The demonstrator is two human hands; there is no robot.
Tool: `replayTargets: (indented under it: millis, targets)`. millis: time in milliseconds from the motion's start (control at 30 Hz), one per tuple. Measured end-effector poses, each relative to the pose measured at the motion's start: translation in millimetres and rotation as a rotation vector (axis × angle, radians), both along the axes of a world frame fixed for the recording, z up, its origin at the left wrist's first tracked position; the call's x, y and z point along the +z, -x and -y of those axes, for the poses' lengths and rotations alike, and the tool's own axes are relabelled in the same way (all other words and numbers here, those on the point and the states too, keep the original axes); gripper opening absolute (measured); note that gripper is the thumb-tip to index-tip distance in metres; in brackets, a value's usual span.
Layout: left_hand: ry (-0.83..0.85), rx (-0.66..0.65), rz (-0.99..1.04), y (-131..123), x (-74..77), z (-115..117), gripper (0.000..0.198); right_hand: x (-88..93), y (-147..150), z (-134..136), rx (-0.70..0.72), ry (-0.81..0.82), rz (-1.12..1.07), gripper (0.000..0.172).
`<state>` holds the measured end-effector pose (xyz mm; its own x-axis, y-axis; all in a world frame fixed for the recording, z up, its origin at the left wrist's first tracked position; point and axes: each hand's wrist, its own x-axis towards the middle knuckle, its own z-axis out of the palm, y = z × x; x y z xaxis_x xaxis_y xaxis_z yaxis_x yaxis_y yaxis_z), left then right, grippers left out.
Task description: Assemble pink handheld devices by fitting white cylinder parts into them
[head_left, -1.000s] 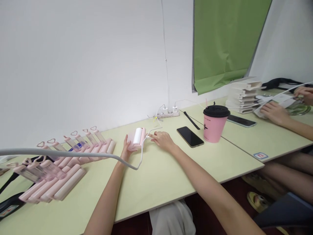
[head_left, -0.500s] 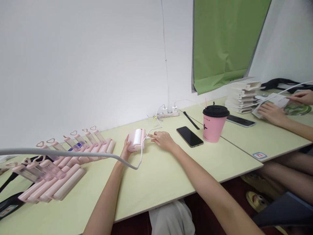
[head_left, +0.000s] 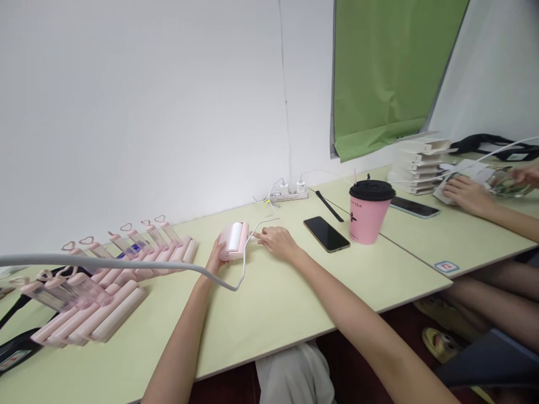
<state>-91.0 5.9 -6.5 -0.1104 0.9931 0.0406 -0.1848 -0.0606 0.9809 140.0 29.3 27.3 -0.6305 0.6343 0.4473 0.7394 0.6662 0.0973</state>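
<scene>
A pink case with a white roller (head_left: pixel 234 237) set in it is held above the table by my left hand (head_left: pixel 215 256), whose fingers wrap round its left side and underside. My right hand (head_left: pixel 277 242) is just to the right of the case. Its index finger reaches out to the case's right edge, and the fingertips are apart, with nothing visible between them. To the left stand several pink rollers (head_left: pixel 120 314) in rows, with clear handles (head_left: pixel 88 289) ending in heart-shaped loops.
A grey cable (head_left: pixel 168 266) crosses in front of the view. To the right are a phone (head_left: pixel 327 234), a black strap (head_left: pixel 329 206) and a pink cup (head_left: pixel 369 219). A power strip (head_left: pixel 288 196) lies by the wall. Another person's hand (head_left: pixel 469 192) works near stacked white boxes (head_left: pixel 419 165).
The pink case has turned slightly in my left hand. A small white piece that showed by my right fingertips is no longer visible. The other person's far hand has moved.
</scene>
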Motion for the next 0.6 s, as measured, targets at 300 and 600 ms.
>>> replayTargets:
  millis: [300, 600]
  targets:
    - [0.030, -0.053, -0.066, -12, -0.8, 4, 0.068, -3.7, 10, 3, -0.043, 0.057, 0.023, 0.037]
    - [-0.082, 0.001, -0.174, -20, 0.8, 7, 0.064, -2.3, 7, -6, -0.043, -0.061, 0.004, 0.033]
